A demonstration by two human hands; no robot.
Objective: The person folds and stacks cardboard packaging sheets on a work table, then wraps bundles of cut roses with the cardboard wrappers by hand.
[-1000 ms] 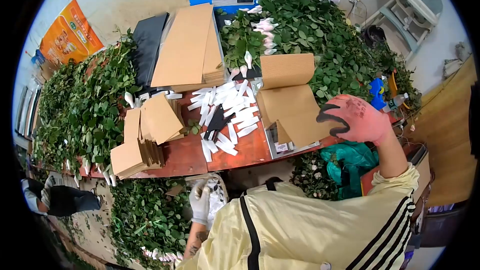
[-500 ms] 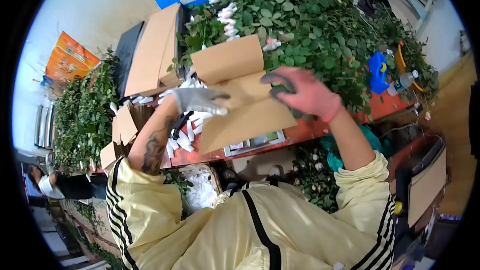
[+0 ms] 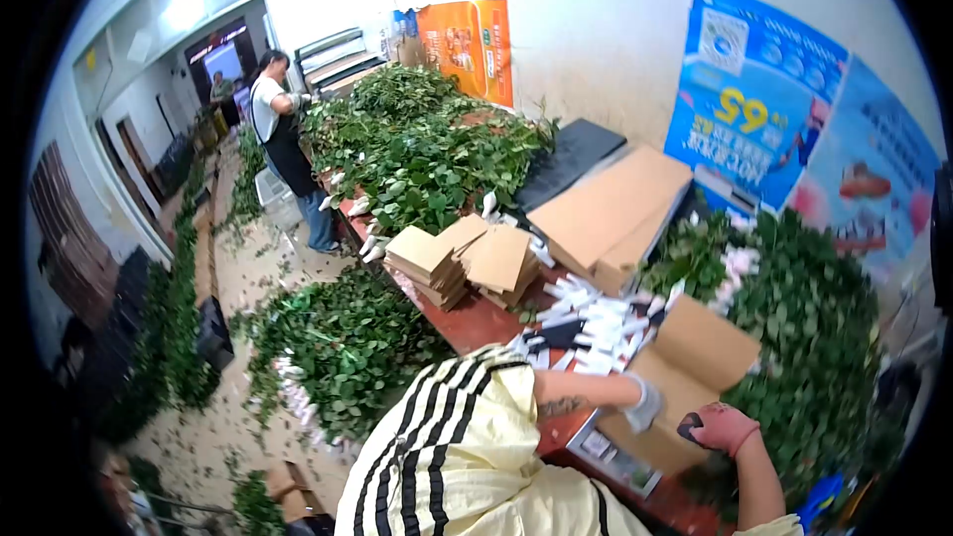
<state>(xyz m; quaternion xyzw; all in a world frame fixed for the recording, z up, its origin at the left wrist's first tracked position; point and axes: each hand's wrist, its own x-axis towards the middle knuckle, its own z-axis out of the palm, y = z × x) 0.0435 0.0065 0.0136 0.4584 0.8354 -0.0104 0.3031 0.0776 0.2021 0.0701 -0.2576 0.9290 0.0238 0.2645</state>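
Note:
A creased brown cardboard sheet (image 3: 667, 374) lies on the red table, its far panel tilted up. My left hand (image 3: 643, 403), in a whitish-grey glove, rests at the sheet's left side with its fingers extended. At the right edge is my right hand (image 3: 723, 428), in a pink glove with dark fingertips. Its fingers are bent but slightly apart, touching or just above the cardboard. White sleeve-like pieces (image 3: 601, 331) lie in a loose pile left of the sheet. A flat framed panel (image 3: 613, 459) sits near the table's front edge, below my left hand.
Stacked cardboard pieces (image 3: 504, 260) stand farther left on the table, before large cardboard sheets (image 3: 620, 203). Leafy stems (image 3: 809, 337) are heaped at right, with another leafy heap (image 3: 417, 154) at the far end. More greenery (image 3: 347, 347) covers the floor. A person (image 3: 283, 144) stands beside the far heap.
My view has swung left and up, bringing the room and a co-worker into sight. Both hands remain at the cardboard sheet, whose far panel still stands raised.

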